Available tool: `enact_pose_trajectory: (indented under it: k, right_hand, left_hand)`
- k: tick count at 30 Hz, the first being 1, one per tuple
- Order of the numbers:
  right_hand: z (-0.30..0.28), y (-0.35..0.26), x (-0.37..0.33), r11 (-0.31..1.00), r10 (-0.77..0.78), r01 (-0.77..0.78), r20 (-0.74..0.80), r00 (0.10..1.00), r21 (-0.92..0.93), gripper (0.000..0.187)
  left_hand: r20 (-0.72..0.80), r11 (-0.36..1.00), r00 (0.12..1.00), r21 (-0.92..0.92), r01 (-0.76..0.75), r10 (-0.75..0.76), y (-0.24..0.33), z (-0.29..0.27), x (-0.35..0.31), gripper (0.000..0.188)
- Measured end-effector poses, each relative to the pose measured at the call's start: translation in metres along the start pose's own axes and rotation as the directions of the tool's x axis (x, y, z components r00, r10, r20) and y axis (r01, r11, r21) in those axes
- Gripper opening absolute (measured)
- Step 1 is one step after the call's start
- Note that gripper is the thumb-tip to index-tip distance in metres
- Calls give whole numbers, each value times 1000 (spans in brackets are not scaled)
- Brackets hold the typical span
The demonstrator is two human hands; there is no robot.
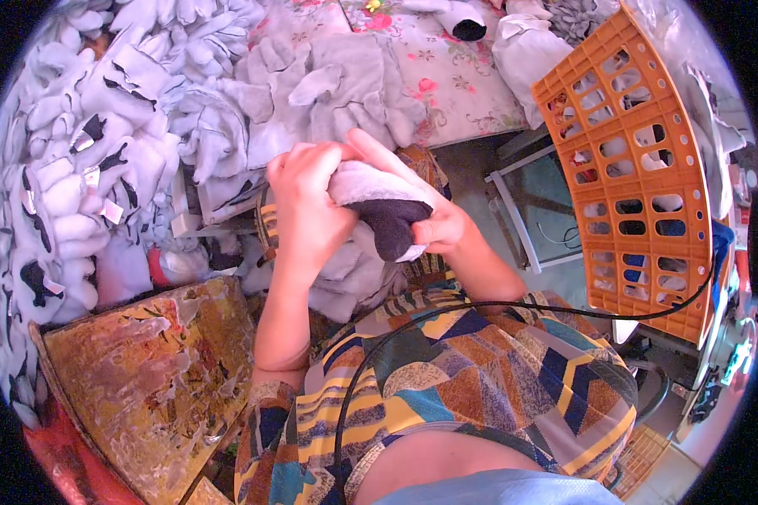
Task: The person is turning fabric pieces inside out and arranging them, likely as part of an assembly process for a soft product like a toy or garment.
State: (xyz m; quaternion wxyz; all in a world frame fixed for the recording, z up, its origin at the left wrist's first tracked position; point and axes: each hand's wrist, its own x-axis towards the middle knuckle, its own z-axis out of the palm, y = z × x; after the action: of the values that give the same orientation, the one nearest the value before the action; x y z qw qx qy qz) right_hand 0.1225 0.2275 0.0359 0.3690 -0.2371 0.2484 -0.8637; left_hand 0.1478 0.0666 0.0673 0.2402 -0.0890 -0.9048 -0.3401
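Observation:
Above my lap, both hands hold a light grey glove (370, 184) whose black inside shows at the opening facing me. My left hand (305, 189) is closed around its left side, fingers bent over the top. On the right edge my right hand (443, 225) grips it, thumb at the black lining and fingers stretched along the back. Grey gloves (354, 282) lie on my lap beneath. Just beyond my hands, more grey gloves (337, 88) are spread flat on a table with a floral cover (459, 97).
A big heap of grey gloves (67, 185) fills the left side. At the right stands an orange plastic crate (602, 198) on its side, near a metal frame (514, 219). A worn, stained board (143, 370) sits at lower left. A black cable (446, 308) crosses my front.

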Motion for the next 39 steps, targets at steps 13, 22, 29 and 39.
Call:
enact_pose_trajectory:
  k: [13,22,29,39]
  right_hand:
    - [-24,-20,6,891,9,113,265,964,-441,112]
    - [-26,-16,23,151,-781,-106,-184,597,-983,18]
    - [6,-33,19,-356,-515,158,334,789,-921,38]
    - [-5,-22,23,-292,-552,265,388,738,-919,19]
  left_hand:
    - [-109,976,994,215,9,15,-6,6,-2,31]
    - [-122,897,928,327,-297,352,46,24,-39,14]
    - [-227,856,948,511,-79,223,18,5,-19,17]
    - [-51,918,963,320,-235,264,35,9,-26,25]
